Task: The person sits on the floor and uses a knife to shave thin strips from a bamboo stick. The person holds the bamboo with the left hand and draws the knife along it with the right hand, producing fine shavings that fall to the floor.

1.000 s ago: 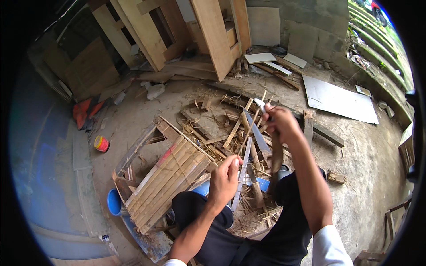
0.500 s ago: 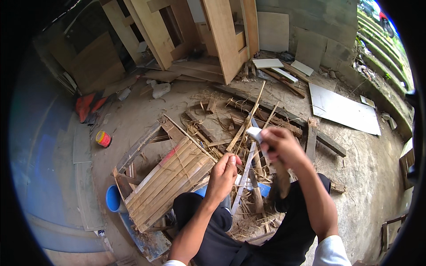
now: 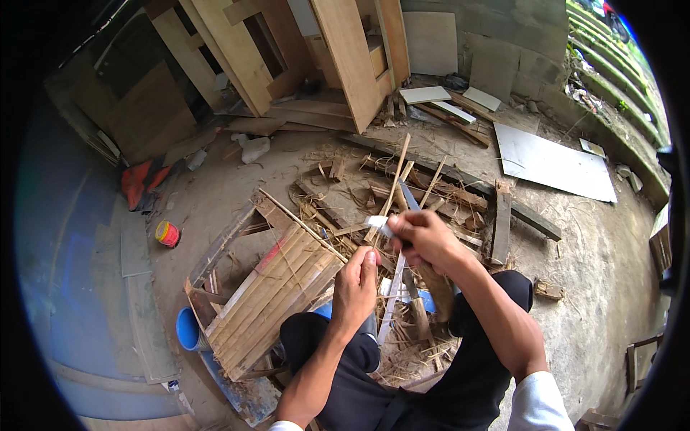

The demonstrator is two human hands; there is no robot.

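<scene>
My left hand [image 3: 357, 279] is closed, thumb against fingers, on the near end of a thin wooden strip [image 3: 397, 171] that slants up and away over the scrap pile. My right hand [image 3: 424, 235] is closed around what looks like a long-handled knife, its short pale blade [image 3: 378, 225] lying by the strip just beyond my left fingers. The knife's brown handle [image 3: 435, 291] runs back below my right hand, smeared by motion. A saw-like long metal blade [image 3: 392, 305] rests between my legs, partly hidden by my right hand.
A slatted wooden crate [image 3: 277, 298] stands at my left, with a blue bucket [image 3: 188, 329] beside it. Wood scraps and shavings [image 3: 338, 197] lie ahead, along a dark beam [image 3: 528, 223]. Farther left is a red-yellow tin [image 3: 167, 233]; a white board [image 3: 553, 164] lies right.
My right hand has moved left and slightly down with the knife, bringing its blade close to my left hand. My left hand keeps its hold on the wooden strip. The view has shifted slightly.
</scene>
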